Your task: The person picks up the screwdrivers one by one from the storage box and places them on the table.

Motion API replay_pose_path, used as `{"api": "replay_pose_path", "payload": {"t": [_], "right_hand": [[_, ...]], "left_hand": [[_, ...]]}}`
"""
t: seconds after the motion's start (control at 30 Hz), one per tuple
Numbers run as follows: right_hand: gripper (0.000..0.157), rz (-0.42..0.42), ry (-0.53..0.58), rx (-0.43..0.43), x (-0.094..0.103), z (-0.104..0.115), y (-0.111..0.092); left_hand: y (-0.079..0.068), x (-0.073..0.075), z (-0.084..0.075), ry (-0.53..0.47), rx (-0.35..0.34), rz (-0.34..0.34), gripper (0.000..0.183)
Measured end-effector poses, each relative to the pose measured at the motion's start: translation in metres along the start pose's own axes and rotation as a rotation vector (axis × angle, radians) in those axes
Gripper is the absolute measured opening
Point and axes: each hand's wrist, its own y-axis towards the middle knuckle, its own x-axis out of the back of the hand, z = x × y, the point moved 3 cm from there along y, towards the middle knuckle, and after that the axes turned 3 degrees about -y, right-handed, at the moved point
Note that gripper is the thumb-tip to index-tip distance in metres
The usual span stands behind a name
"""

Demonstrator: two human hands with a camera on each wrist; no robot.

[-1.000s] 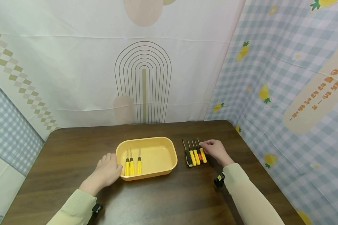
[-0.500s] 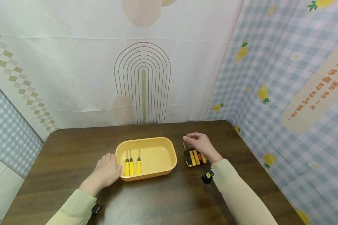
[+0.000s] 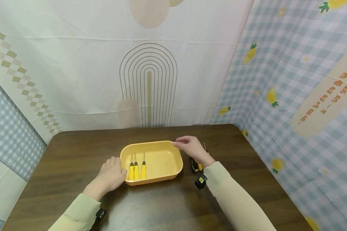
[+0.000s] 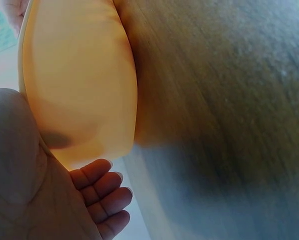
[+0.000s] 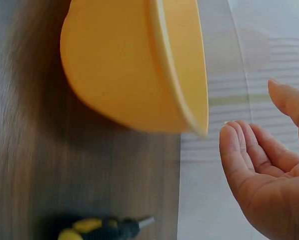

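Note:
A yellow plastic tray (image 3: 162, 160) stands on the table with three screwdrivers (image 3: 136, 171) lying at its left end, handles toward me. My left hand (image 3: 111, 173) holds the tray's left end; in the left wrist view its fingers (image 4: 109, 192) bend around the outside while the thumb lies along the rim. My right hand (image 3: 192, 149) hovers by the tray's back right corner. In the right wrist view nothing sits between its thumb and loosely bent fingers. More screwdrivers (image 3: 195, 165) lie on the table right of the tray, partly hidden under my right hand and wrist.
The dark wooden table (image 3: 150, 205) ends at the back against a white patterned cloth (image 3: 89, 73). A blue checked cloth (image 3: 292, 80) hangs along the right side. Each wrist wears a small black camera (image 3: 201, 181).
My right hand has moved left, from the far right screwdriver across the row to the tray's back right corner. The left hand stays at the tray, and the three screwdrivers inside lie as before.

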Motion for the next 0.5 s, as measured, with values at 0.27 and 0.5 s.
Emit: {"api": "replay_pose_path", "payload": {"t": [0.27, 0.5], "right_hand": [[0.045, 0.042, -0.003, 0.024, -0.031, 0.013, 0.005], [0.045, 0.08, -0.09, 0.061, -0.06, 0.02, 0.005]], "left_hand": [[0.0, 0.0, 0.0, -0.005, 0.009, 0.005, 0.036], [0.001, -0.001, 0.0, -0.004, 0.012, 0.007, 0.035]]}}
